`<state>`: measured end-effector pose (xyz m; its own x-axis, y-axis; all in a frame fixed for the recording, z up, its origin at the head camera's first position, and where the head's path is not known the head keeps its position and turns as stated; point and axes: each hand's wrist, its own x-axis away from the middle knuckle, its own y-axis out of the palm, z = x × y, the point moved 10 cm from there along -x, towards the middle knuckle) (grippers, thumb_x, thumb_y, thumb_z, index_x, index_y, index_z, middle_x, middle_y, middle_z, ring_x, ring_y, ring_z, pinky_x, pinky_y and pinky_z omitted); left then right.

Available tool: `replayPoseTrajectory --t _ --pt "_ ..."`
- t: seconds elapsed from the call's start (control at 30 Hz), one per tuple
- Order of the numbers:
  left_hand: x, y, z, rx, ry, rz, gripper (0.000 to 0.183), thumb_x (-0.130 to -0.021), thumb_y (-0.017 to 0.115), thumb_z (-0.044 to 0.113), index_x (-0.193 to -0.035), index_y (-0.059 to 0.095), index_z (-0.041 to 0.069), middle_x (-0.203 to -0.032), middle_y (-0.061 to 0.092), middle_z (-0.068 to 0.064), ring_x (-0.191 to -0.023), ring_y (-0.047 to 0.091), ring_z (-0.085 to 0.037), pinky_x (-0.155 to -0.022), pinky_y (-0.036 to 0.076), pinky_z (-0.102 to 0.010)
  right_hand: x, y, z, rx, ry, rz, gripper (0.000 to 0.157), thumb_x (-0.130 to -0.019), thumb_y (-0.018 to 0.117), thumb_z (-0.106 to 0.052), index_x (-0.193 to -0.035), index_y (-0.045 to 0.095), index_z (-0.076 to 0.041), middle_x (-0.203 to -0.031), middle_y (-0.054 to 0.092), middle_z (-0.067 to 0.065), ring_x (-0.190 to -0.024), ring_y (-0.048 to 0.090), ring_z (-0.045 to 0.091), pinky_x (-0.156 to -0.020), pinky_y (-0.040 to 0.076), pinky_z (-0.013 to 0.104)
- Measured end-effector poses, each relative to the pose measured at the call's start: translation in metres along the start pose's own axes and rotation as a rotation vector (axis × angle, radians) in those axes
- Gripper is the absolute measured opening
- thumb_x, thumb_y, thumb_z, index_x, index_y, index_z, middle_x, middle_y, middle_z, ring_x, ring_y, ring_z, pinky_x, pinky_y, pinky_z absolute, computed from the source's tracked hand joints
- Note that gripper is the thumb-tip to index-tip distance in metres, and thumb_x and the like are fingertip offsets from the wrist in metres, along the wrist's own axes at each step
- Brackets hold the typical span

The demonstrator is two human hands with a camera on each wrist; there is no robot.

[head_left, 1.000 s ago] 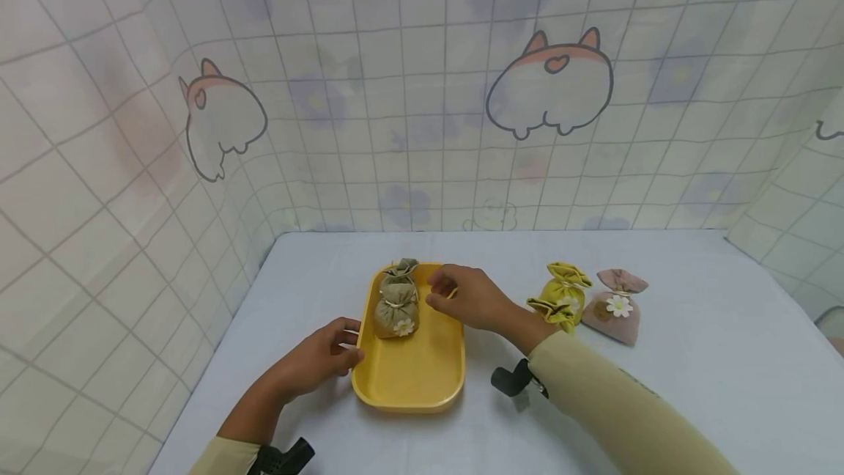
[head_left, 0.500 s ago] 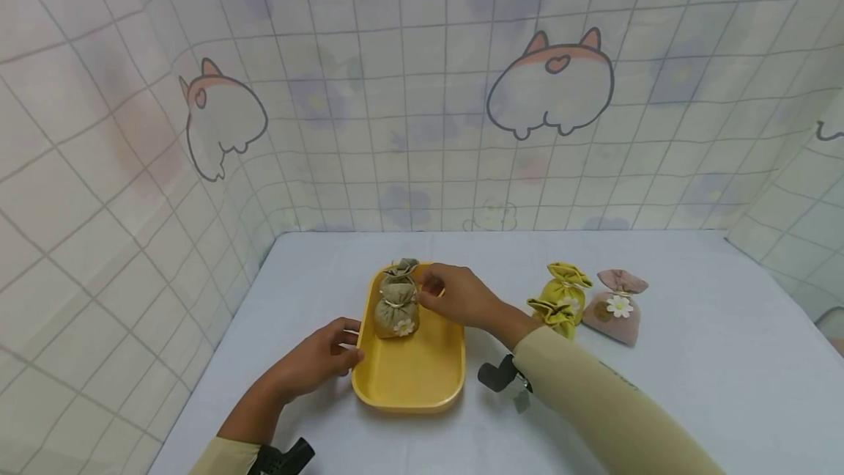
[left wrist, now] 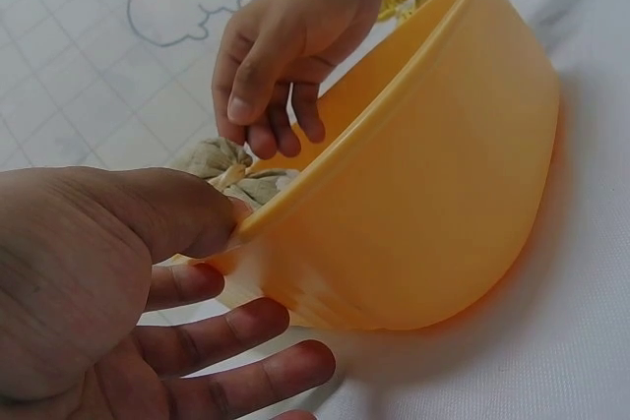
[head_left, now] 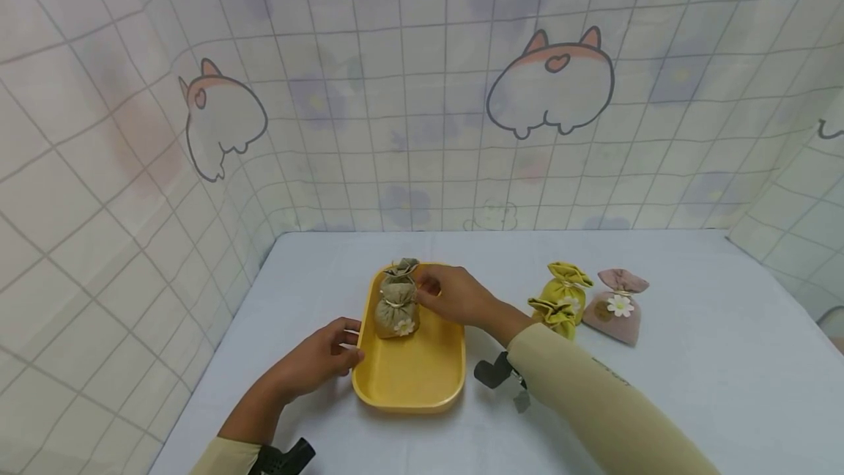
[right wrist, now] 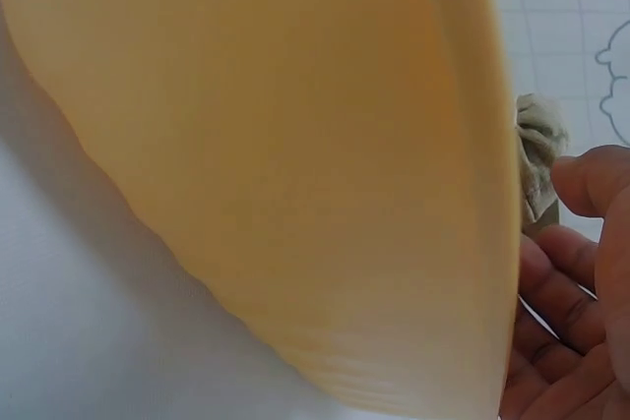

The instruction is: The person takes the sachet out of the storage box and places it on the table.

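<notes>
Two grey-green drawstring sachets stand together at the back left of the yellow tray [head_left: 409, 380]. The front sachet [head_left: 398, 308] has a white flower; the rear sachet [head_left: 400, 270] is partly hidden behind it. My left hand [head_left: 323, 358] rests against the tray's left side, its thumb at the rim and its fingers spread loosely outside, as the left wrist view shows. Over the tray's back right, my right hand [head_left: 455, 293] has its fingertips beside the sachets, loosely bent with nothing seen between them. Whether they touch the cloth I cannot tell.
Right of the tray, two yellow-green sachets [head_left: 565, 292] lie close together, the front one partly behind my right forearm. A pink sachet [head_left: 616, 314] with a white flower lies beside them. The white table [head_left: 712, 358] meets a grid-patterned curtain [head_left: 422, 152] at the back.
My right hand has moved a little left, up to the grey-green sachets. The left hand, tray and sachets keep their places.
</notes>
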<state>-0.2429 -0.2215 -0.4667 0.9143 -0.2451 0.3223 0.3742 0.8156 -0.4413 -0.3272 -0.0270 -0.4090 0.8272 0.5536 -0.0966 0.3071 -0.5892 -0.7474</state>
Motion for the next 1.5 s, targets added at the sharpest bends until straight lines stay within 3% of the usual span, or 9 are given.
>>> replayPoseTrajectory --t 0.27,0.77,1.07,1.5 --pt "0.001 0.000 0.001 -0.006 -0.005 0.003 0.047 -0.098 0.069 0.020 -0.140 0.051 0.008 -0.130 0.063 -0.011 -0.106 0.066 -0.022 -0.086 0.059 -0.041 -0.003 0.006 -0.003 0.007 -0.020 -0.032 0.035 -0.101 0.065 -0.022 -0.133 0.064 -0.009 -0.114 0.068 0.000 -0.102 0.063 0.013 -0.088 0.054 0.031" --pt "0.001 0.000 0.002 -0.005 0.010 0.004 0.047 -0.098 0.069 0.020 -0.140 0.051 0.008 -0.130 0.063 -0.011 -0.106 0.066 -0.023 -0.086 0.059 -0.041 0.000 0.005 -0.009 -0.021 -0.041 -0.033 0.017 -0.097 0.073 -0.023 -0.109 0.067 -0.014 -0.098 0.066 -0.007 -0.091 0.062 0.010 -0.082 0.054 0.029" --pt "0.002 0.000 0.002 0.003 0.019 -0.003 0.047 -0.099 0.069 0.020 -0.140 0.051 0.007 -0.130 0.063 -0.012 -0.107 0.066 -0.024 -0.086 0.058 -0.042 0.004 -0.003 -0.015 -0.053 -0.049 0.036 0.007 -0.096 0.074 -0.021 -0.097 0.067 -0.021 -0.090 0.064 -0.011 -0.084 0.060 0.009 -0.075 0.053 0.029" --pt "0.001 0.001 0.002 -0.004 0.044 -0.016 0.048 -0.099 0.069 0.021 -0.141 0.050 0.006 -0.130 0.063 -0.012 -0.108 0.065 -0.024 -0.084 0.058 -0.042 0.011 -0.016 -0.031 -0.089 -0.090 0.086 0.007 -0.095 0.074 -0.018 -0.095 0.068 -0.022 -0.089 0.065 -0.013 -0.083 0.061 0.008 -0.075 0.055 0.026"
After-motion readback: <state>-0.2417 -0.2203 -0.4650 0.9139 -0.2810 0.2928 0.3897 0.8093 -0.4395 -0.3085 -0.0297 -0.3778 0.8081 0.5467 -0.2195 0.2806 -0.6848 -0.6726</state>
